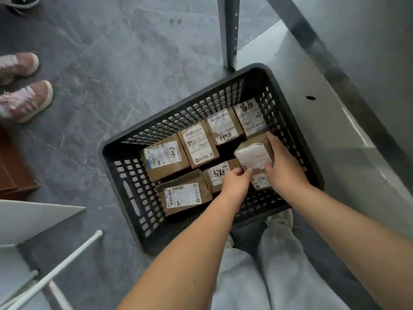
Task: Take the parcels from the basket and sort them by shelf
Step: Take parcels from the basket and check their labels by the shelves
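A black slotted plastic basket point(131, 193) stands on the floor and holds several brown cardboard parcels with white labels. One small parcel point(254, 155) with a white label on top is raised and tilted at the basket's right side. My right hand point(283, 164) grips it from the right, fingers over its far edge and thumb at its near edge. My left hand point(235, 179) pinches its near left corner. Under my hands lie a parcel with black handwriting point(218, 174) and another labelled parcel point(260, 183). More parcels point(196, 145) fill the far row.
A grey metal shelf upright point(230, 32) rises just beyond the basket, with a pale shelf board point(312, 121) to the right. Another person's pink shoes point(26, 97) stand at the left. A white frame and board point(33, 220) occupy the lower left. My trouser legs are below the basket.
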### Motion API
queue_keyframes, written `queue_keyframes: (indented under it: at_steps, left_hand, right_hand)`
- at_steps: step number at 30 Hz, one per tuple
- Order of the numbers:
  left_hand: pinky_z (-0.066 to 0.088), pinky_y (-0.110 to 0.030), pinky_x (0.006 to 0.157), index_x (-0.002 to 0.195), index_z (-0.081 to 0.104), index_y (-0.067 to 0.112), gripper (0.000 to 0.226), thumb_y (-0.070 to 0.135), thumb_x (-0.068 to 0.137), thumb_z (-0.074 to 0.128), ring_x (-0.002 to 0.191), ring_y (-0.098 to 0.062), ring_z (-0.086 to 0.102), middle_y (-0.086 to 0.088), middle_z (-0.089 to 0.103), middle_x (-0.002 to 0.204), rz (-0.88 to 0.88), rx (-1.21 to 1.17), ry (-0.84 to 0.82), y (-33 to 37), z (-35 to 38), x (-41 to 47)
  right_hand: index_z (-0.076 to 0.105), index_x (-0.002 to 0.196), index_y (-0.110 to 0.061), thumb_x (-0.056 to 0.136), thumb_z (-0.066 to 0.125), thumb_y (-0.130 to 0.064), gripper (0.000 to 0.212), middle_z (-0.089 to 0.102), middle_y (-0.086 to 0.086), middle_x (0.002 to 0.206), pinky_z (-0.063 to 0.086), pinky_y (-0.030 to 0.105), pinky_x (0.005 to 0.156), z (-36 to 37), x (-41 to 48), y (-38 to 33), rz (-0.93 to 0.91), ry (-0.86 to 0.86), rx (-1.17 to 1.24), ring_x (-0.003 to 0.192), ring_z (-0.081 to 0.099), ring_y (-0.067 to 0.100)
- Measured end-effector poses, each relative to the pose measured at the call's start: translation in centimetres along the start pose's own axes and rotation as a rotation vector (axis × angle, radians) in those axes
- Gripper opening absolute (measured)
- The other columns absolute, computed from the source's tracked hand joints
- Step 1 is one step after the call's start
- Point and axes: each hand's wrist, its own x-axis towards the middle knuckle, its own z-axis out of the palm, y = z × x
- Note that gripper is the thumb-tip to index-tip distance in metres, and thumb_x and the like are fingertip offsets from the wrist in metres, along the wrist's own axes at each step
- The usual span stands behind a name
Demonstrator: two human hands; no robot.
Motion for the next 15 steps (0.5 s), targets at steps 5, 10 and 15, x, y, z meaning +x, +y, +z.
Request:
queue_keyframes:
  at_steps: [5,10,15]
  left_hand:
    - [0.051,-0.029,0.087,0.119,0.067,0.016,0.025,0.022,0.097,0.057,0.095,-0.014,0.065,0.007,0.070,0.097,-0.026,-0.015,-0.033,-2.3,1.5,5.1]
    - [0.052,-0.027,0.088,0.125,0.061,0.014,0.035,0.009,0.090,0.059,0.091,-0.013,0.063,0.002,0.068,0.105,-0.045,-0.027,-0.088,-3.4,3.4,7.8]
    - [0.047,-0.029,0.101,0.134,0.054,0.010,0.042,0.008,0.092,0.057,0.114,-0.020,0.061,-0.006,0.064,0.127,-0.066,-0.115,-0.105,-3.7,4.8,9.4]
  right_hand:
    - [-0.002,0.157,-0.017,0.092,0.057,-0.006,0.088,0.012,0.008,0.163,0.033,0.043,0.114,4.1,4.3,2.1,0.176,-0.104,-0.122,0.140,0.035,0.031]
    - [0.021,0.148,0.001,0.093,0.048,0.002,0.062,0.035,0.024,0.146,0.040,0.043,0.106,5.6,6.7,4.4,0.097,-0.099,-0.210,0.129,0.044,0.036]
    - [0.017,0.148,0.007,0.091,0.055,0.001,0.068,0.022,0.020,0.148,0.034,0.033,0.107,7.7,8.0,4.9,0.083,-0.050,-0.525,0.132,0.032,0.032]
